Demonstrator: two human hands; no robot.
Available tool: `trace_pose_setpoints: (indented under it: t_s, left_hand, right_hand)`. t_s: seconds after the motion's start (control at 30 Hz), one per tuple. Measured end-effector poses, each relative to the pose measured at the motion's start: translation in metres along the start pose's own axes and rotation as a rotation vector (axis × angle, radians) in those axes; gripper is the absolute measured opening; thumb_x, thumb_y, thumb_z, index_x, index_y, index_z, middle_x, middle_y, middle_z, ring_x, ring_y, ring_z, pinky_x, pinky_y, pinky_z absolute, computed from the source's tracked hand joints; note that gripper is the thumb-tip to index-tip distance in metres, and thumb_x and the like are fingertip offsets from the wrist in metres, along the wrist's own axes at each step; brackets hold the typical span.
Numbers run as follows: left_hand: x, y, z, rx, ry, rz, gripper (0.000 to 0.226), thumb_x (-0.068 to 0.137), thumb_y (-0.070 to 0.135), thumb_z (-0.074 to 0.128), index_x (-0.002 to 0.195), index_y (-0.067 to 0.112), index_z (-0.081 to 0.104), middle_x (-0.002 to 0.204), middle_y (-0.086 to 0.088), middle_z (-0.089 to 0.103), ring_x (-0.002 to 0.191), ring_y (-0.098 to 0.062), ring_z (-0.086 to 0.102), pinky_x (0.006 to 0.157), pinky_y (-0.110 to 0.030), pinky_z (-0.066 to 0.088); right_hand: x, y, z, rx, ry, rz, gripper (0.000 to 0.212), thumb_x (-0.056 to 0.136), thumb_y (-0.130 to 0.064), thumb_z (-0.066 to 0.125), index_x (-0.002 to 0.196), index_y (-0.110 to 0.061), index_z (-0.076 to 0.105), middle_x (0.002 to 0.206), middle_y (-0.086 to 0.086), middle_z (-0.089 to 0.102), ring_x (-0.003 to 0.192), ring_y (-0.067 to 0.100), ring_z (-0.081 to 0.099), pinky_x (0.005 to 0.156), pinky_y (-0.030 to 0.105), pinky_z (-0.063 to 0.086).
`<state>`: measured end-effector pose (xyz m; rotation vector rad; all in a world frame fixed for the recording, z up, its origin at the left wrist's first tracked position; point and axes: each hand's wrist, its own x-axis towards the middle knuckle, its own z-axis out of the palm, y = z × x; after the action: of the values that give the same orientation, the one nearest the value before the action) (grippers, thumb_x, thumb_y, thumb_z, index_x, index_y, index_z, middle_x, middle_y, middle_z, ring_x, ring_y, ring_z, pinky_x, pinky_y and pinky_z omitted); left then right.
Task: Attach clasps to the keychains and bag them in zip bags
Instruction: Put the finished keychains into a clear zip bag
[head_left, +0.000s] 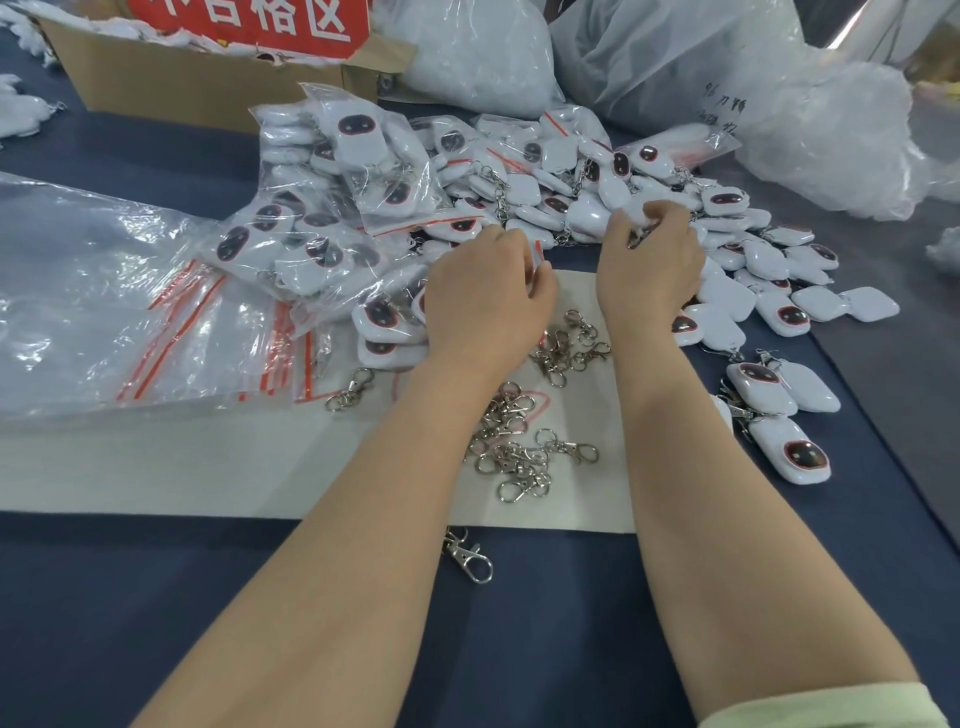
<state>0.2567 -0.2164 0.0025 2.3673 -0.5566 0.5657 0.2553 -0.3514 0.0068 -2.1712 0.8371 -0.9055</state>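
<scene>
Nearest you, a stray clasp lies on the dark tabletop, with loose clasps on the white sheet beyond. Your hands work apart: the left hand curls round what looks like a white keychain, and the right hand pinches a metal fitting at the keychain heap. A few filled bags lie far left and empty zip bags lie left. By my judgement, most of the work remains.

A dark blue table carries a white mat, a cardboard box and one stray clasp.
</scene>
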Motion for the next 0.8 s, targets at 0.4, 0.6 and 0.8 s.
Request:
trace_pose_setpoints:
  t_s: [0.4, 0.6, 0.8]
  left_hand:
    - [0.0, 0.001, -0.001, -0.004, 0.005, 0.003, 0.023, 0.091, 0.036, 0.049, 0.076, 0.019, 0.05, 0.082, 0.004, 0.053, 0.068, -0.016, 0.045, 0.062, -0.028, 0.027]
    - [0.0, 0.001, 0.0, 0.008, 0.0, 0.0, 0.021, 0.091, 0.036, 0.049, 0.077, 0.019, 0.05, 0.081, 0.004, 0.052, 0.069, -0.016, 0.045, 0.064, -0.028, 0.027]
    - [0.0, 0.0, 0.0, 0.023, 0.004, 0.006, 0.021, 0.091, 0.035, 0.049, 0.077, 0.018, 0.051, 0.085, 0.0, 0.057, 0.07, -0.016, 0.044, 0.063, -0.029, 0.027]
  right_hand:
    - [-0.004, -0.017, -0.002, 1.391, -0.449, 0.581, 0.01, 0.096, -0.009, 0.057, 0.104, -0.007, 0.062, 0.07, 0.005, 0.057, 0.06, 0.013, 0.061, 0.061, 0.022, 0.056]
    - [-0.007, -0.018, 0.004, 1.288, -0.49, 0.61, 0.018, 0.094, -0.014, 0.061, 0.078, -0.006, 0.059, 0.054, -0.001, 0.055, 0.049, 0.009, 0.058, 0.052, 0.018, 0.051]
    - [-0.006, -0.02, 0.002, 1.245, -0.466, 0.62, 0.032, 0.097, -0.04, 0.053, 0.081, -0.012, 0.053, 0.046, -0.002, 0.053, 0.042, 0.011, 0.055, 0.042, 0.02, 0.047]
